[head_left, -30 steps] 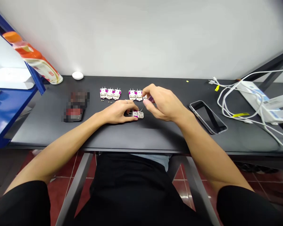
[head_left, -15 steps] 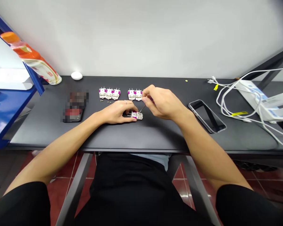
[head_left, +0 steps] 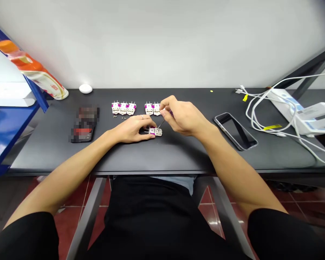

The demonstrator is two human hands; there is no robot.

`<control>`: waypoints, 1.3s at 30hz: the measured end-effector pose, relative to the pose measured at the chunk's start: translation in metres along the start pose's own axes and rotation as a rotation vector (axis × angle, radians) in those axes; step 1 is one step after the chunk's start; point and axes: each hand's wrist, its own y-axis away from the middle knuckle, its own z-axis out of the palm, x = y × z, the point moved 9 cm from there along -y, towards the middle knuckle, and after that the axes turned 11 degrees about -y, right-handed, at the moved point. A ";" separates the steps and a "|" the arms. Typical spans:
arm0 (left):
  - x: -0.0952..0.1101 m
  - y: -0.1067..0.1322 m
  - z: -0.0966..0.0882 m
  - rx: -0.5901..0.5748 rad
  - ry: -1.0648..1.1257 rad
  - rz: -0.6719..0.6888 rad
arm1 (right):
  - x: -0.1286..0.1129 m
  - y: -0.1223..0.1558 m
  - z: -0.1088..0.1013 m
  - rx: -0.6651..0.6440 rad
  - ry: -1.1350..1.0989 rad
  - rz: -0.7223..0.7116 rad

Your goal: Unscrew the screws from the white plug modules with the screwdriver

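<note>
My left hand rests on the dark table, its thumb and fingers closed on a small white-and-purple module with thin metal pins. A thin screwdriver slants down from my right hand, whose fingers pinch its handle. The screwdriver's tip meets the top side of the module; what lies under it is too small to make out. Behind my hands stand similar modules in two groups, a row of three and another group partly hidden by my right hand. Several tiny screws lie before the row of three.
To the right lies a phone, then tangled white cables over a white box. On the left are a dark, partly blurred object, a white rounded object and an orange-and-white packet by a blue shelf.
The whole view has shifted slightly. Both hands keep their places on the module and the screwdriver; the right fingers have turned a little around the handle.
</note>
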 end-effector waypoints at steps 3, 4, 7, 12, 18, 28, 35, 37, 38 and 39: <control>0.000 -0.001 0.000 -0.009 0.000 -0.012 | -0.006 0.001 0.001 0.022 -0.019 -0.073; -0.001 -0.001 0.000 -0.014 0.000 -0.017 | -0.008 0.001 0.000 0.029 -0.020 -0.098; -0.001 -0.001 0.001 -0.011 0.000 -0.020 | -0.010 0.001 0.001 0.030 0.003 -0.112; -0.002 0.000 0.000 0.009 -0.021 -0.020 | -0.003 -0.001 0.001 -0.002 0.065 -0.027; -0.001 -0.001 0.000 0.003 -0.029 -0.026 | -0.004 0.001 0.002 -0.031 0.006 -0.051; -0.002 0.000 0.001 0.012 -0.028 -0.017 | -0.004 0.001 0.001 -0.066 0.064 -0.010; -0.002 -0.001 0.002 -0.004 -0.021 -0.013 | -0.011 0.004 -0.005 -0.033 -0.015 -0.094; -0.003 -0.001 0.002 -0.008 -0.017 -0.021 | -0.010 0.004 -0.005 -0.025 0.005 -0.094; -0.004 -0.001 0.002 -0.009 -0.018 -0.024 | -0.008 0.004 -0.005 -0.021 0.024 -0.083; -0.004 0.000 0.002 -0.009 -0.020 -0.028 | -0.006 0.003 -0.005 -0.017 0.041 -0.069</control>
